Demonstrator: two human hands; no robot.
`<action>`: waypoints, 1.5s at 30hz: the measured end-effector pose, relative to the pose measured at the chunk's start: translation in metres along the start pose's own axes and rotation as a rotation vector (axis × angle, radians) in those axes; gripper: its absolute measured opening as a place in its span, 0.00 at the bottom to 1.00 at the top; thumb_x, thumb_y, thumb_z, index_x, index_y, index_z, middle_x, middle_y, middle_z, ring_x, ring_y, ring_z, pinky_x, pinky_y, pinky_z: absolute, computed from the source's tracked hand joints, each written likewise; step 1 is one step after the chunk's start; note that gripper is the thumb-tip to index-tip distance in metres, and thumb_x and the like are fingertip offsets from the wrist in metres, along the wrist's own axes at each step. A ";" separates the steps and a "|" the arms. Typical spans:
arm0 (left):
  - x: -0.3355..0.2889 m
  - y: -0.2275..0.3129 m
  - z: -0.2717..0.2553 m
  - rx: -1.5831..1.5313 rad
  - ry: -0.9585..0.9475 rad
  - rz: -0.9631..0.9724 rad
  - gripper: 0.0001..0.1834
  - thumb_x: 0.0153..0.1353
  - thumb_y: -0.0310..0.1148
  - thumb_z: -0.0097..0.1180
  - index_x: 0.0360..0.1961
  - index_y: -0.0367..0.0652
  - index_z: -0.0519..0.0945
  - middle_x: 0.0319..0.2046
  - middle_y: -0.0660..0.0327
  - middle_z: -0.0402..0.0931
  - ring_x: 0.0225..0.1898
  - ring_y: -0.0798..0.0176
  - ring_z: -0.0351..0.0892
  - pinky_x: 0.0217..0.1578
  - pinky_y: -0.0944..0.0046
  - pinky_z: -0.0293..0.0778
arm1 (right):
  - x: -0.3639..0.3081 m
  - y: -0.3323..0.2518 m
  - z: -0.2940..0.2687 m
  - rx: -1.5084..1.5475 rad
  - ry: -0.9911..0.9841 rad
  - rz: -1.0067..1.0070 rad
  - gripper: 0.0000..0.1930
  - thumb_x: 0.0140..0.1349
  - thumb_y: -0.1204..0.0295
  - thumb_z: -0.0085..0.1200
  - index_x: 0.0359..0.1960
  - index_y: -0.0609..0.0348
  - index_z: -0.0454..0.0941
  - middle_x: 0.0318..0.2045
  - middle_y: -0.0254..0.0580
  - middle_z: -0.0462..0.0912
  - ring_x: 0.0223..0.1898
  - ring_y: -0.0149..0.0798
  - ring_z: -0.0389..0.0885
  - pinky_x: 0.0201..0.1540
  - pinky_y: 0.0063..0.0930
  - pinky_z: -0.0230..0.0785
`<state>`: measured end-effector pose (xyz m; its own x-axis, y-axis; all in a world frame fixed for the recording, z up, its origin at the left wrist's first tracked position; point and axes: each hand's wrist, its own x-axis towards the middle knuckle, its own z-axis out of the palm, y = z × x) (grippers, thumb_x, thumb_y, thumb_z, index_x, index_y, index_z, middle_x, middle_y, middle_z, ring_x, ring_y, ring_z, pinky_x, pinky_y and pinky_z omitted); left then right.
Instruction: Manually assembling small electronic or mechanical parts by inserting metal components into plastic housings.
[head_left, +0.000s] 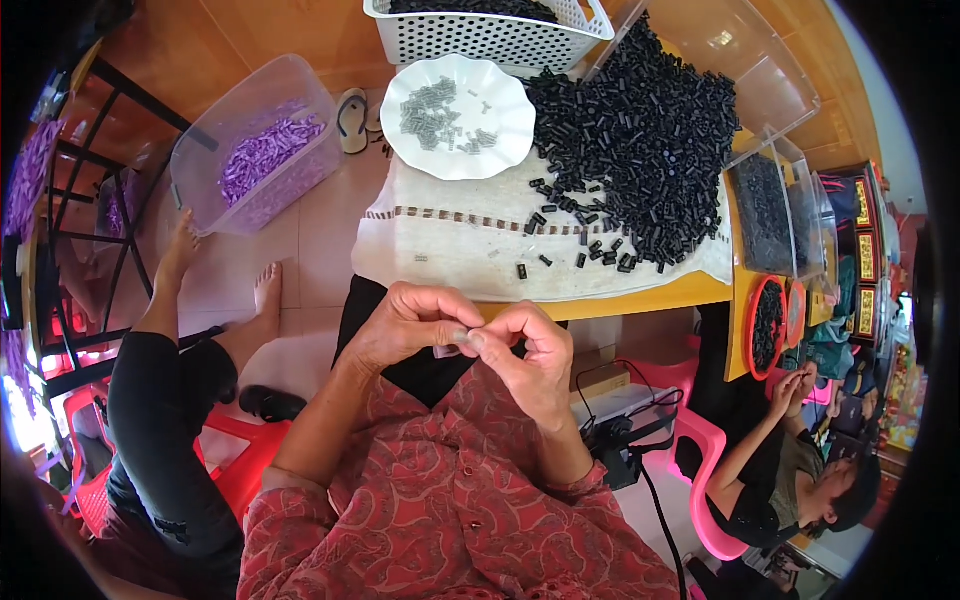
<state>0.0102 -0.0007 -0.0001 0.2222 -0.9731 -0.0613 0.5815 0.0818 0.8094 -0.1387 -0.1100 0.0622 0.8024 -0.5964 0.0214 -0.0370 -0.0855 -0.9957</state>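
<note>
My left hand [400, 328] and my right hand [530, 362] meet in front of my chest, just off the table's near edge. Thumbs and forefingers are pinched together at one spot. Whatever lies between the fingertips is too small and hidden to name. Beyond them a pale cloth [450, 250] with a brown-checked stripe covers the table. On it stands a scalloped white plate [512, 105] bearing small clear plastic pieces [432, 112]. To its right spreads a large heap of small black plastic parts [650, 140], a few lying loose near the cloth's front.
Behind the plate is a white perforated basket [450, 42] of black parts. Clear boxes [765, 215] and a red tray [752, 335] stand at right. A tub [325, 160] of purple pieces sits left on the floor. One person [790, 480] sits at right, another's leg [165, 430] at left.
</note>
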 end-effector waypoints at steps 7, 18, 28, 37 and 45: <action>0.002 -0.009 0.006 -0.168 0.066 -0.041 0.09 0.64 0.22 0.56 0.45 0.34 0.80 0.37 0.54 0.83 0.37 0.64 0.85 0.32 0.70 0.80 | 0.003 0.015 -0.019 -0.359 0.133 -0.109 0.04 0.59 0.80 0.61 0.35 0.63 0.79 0.30 0.38 0.80 0.26 0.27 0.78 0.27 0.23 0.70; 0.005 -0.008 0.011 -0.216 0.159 0.006 0.09 0.67 0.21 0.52 0.46 0.32 0.78 0.39 0.53 0.82 0.37 0.63 0.85 0.40 0.65 0.84 | 0.035 0.051 -0.047 -0.974 0.368 -0.257 0.09 0.59 0.82 0.59 0.42 0.62 0.81 0.34 0.45 0.79 0.31 0.40 0.80 0.30 0.28 0.71; 0.005 -0.007 0.013 -0.269 0.233 0.003 0.09 0.65 0.21 0.54 0.45 0.34 0.78 0.38 0.52 0.82 0.34 0.63 0.84 0.38 0.63 0.82 | 0.023 0.039 -0.032 -0.284 0.346 -0.053 0.08 0.57 0.82 0.63 0.38 0.65 0.80 0.29 0.36 0.81 0.26 0.25 0.76 0.30 0.19 0.69; 0.005 -0.011 0.009 -0.354 0.197 0.108 0.11 0.65 0.22 0.54 0.48 0.32 0.78 0.37 0.54 0.81 0.37 0.64 0.83 0.43 0.64 0.82 | 0.017 0.010 -0.008 -0.037 0.231 -0.026 0.07 0.58 0.83 0.62 0.38 0.65 0.80 0.29 0.30 0.81 0.28 0.19 0.73 0.32 0.13 0.68; 0.003 -0.007 0.010 -0.362 0.217 0.111 0.13 0.66 0.21 0.54 0.50 0.32 0.77 0.36 0.56 0.81 0.37 0.65 0.82 0.43 0.65 0.81 | 0.016 0.008 0.007 0.011 0.142 -0.077 0.05 0.58 0.83 0.61 0.36 0.66 0.80 0.30 0.34 0.81 0.28 0.20 0.77 0.32 0.14 0.70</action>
<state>-0.0013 -0.0062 0.0002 0.4353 -0.8897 -0.1381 0.7734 0.2910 0.5631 -0.1218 -0.1148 0.0535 0.7104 -0.6952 0.1096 0.0287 -0.1270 -0.9915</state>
